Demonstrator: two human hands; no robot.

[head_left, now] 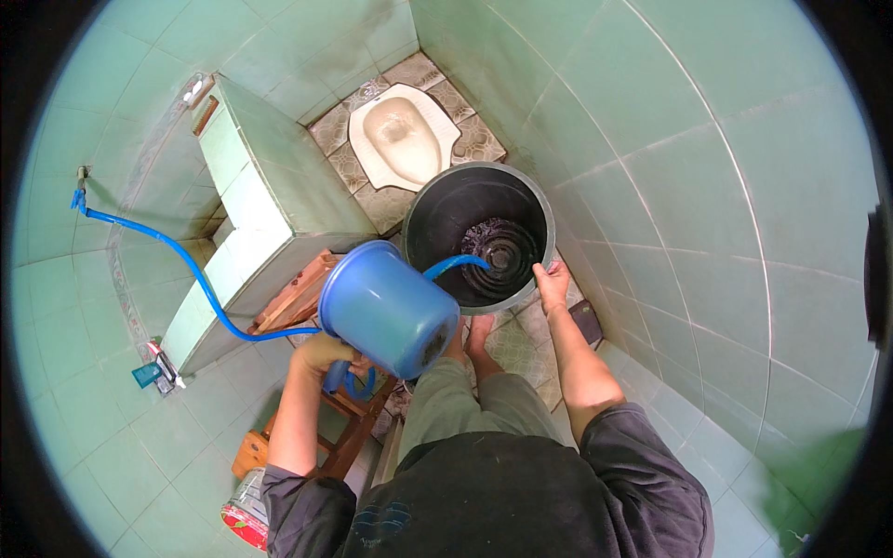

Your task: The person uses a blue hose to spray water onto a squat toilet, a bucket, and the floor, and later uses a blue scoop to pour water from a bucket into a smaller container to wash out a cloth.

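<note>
My left hand (330, 352) is closed at the lower rim of a blue plastic bucket (386, 302), with its fingers partly hidden. The bucket is tipped on its side, its dark-stained base toward the lower right, and its inside is out of sight. My right hand (553, 282) pinches the rim of a large black tub (437, 209), which leans toward me with a little rippling water at the bottom. From behind the bucket, the end of a blue hose (200, 279) reaches over the tub. A loop of blue hose hangs just below my left hand.
A squat toilet (402, 139) lies beyond the tub, beside a tiled basin wall (246, 195). The hose comes from a wall tap (84, 173) at left. A wooden stool (358, 428) and a red-and-white pail (246, 511) stand at lower left. Toiletries (160, 370) sit by the ledge.
</note>
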